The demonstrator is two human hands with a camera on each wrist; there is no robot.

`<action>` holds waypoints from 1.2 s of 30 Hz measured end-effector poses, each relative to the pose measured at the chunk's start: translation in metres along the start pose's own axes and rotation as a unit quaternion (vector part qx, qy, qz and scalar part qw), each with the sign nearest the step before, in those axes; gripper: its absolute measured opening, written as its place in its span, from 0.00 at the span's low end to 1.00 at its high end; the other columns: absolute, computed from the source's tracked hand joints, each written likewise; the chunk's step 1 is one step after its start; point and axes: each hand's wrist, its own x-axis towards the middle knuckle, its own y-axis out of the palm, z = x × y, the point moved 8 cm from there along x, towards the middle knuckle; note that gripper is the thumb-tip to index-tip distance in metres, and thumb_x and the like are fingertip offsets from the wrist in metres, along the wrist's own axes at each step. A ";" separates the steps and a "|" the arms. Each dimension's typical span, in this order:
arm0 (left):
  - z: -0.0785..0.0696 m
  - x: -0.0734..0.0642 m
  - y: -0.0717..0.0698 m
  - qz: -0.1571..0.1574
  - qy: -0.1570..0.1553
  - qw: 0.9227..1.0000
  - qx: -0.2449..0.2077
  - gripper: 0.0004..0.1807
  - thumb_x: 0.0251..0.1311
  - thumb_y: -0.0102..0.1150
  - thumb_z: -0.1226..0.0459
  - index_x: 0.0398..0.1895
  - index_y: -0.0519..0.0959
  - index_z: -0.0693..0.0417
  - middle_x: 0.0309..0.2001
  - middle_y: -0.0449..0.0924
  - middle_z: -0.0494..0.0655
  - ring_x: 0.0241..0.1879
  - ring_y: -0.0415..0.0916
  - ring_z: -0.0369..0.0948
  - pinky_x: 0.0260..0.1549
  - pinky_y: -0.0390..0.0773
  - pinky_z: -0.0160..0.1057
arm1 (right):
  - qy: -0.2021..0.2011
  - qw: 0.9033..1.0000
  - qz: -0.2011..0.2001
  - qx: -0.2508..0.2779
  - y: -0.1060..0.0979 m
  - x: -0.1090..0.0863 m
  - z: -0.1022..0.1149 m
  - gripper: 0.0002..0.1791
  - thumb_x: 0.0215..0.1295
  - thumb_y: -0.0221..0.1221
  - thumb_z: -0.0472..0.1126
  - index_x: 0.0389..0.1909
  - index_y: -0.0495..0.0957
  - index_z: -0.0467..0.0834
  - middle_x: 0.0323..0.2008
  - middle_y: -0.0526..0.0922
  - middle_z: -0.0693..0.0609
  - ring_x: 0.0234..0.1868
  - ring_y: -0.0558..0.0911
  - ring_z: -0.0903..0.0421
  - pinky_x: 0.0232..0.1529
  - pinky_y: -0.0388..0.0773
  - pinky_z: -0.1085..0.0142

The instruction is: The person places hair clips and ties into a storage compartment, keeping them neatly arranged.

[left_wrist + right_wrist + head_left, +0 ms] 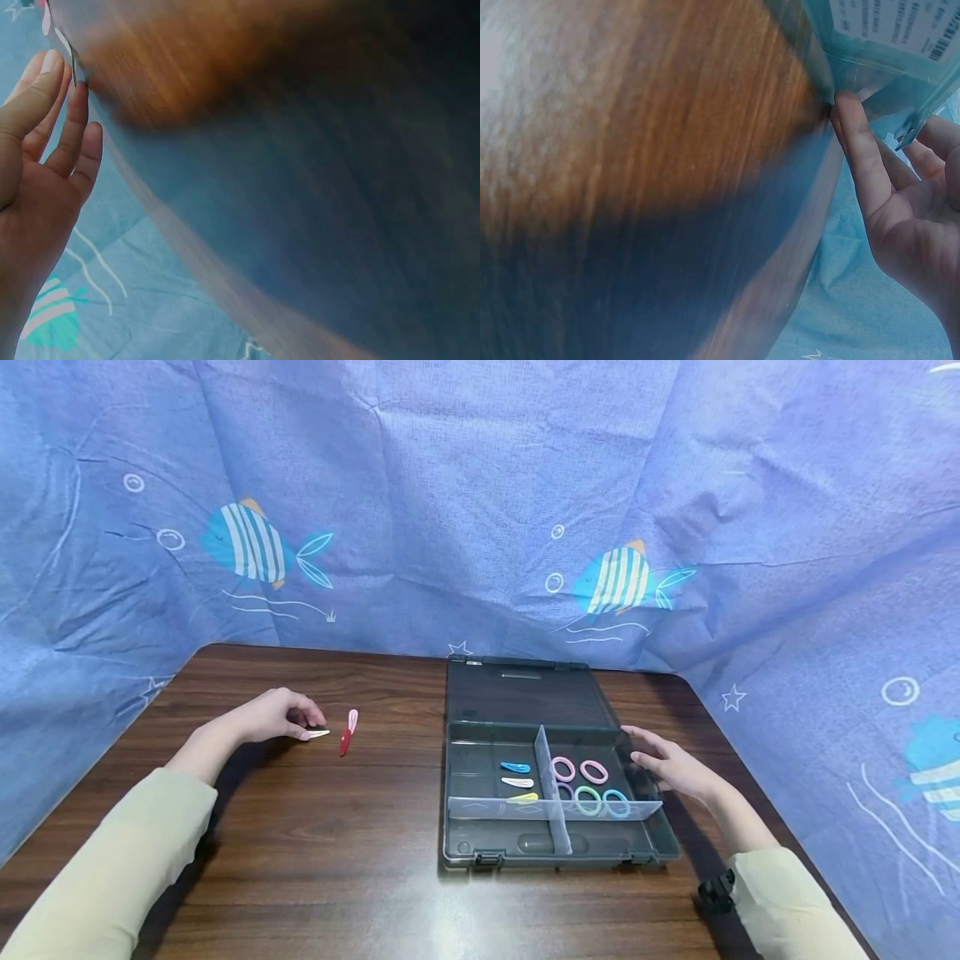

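At the left of the table, my left hand [273, 717] pinches a white snap hair clip [318, 733] between thumb and fingers, low over the wood. A pink hair clip [353, 718] and a red hair clip [346, 741] lie just right of it, end to end. My right hand [667, 764] grips the right wall of a dark see-through divided box [465, 752], thumb on the rim and fingers down the outside. Inside its back left compartment rest a blue clip [515, 767], a white clip [517, 783] and a yellow clip [522, 797].
Several coloured hair ties [588, 800] lie in the box's back right compartment. The lid [525, 693] is folded back flat. Clear dividers [551, 777] cross inside. Behind the brown wooden table [337, 860] hangs a blue fish-print cloth [465, 510].
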 end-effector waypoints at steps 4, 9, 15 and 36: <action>-0.001 0.002 0.001 0.004 0.005 1.000 -0.005 0.11 0.48 0.69 0.70 0.36 0.83 0.55 0.33 0.83 0.43 0.32 0.76 0.38 0.33 0.75 0.33 | 0.000 1.000 0.001 0.003 0.001 0.000 0.001 0.33 0.73 0.47 0.46 0.74 0.45 0.48 0.68 0.51 0.29 0.63 0.64 0.33 0.46 0.76 0.45; 0.000 0.003 0.003 0.004 0.008 1.000 0.001 0.10 0.46 0.70 0.69 0.34 0.84 0.54 0.28 0.80 0.41 0.31 0.74 0.37 0.31 0.73 0.32 | -0.002 1.000 0.000 0.004 0.001 0.001 0.001 0.32 0.74 0.46 0.43 0.74 0.46 0.47 0.68 0.52 0.29 0.63 0.65 0.33 0.46 0.76 0.45; 0.002 0.004 0.006 0.004 0.013 1.000 -0.006 0.10 0.45 0.70 0.71 0.33 0.84 0.53 0.26 0.78 0.40 0.28 0.72 0.34 0.28 0.71 0.30 | 0.000 1.000 -0.001 -0.002 0.001 0.001 0.000 0.31 0.74 0.45 0.42 0.74 0.46 0.47 0.69 0.51 0.30 0.64 0.62 0.31 0.45 0.76 0.45; -0.006 0.006 0.004 0.005 -0.002 1.000 -0.025 0.04 0.56 0.63 0.69 0.34 0.84 0.54 0.24 0.78 0.40 0.23 0.69 0.32 0.24 0.70 0.31 | 0.005 1.000 -0.005 0.000 0.001 0.000 -0.001 0.31 0.74 0.45 0.43 0.74 0.46 0.47 0.69 0.52 0.31 0.62 0.67 0.34 0.46 0.76 0.45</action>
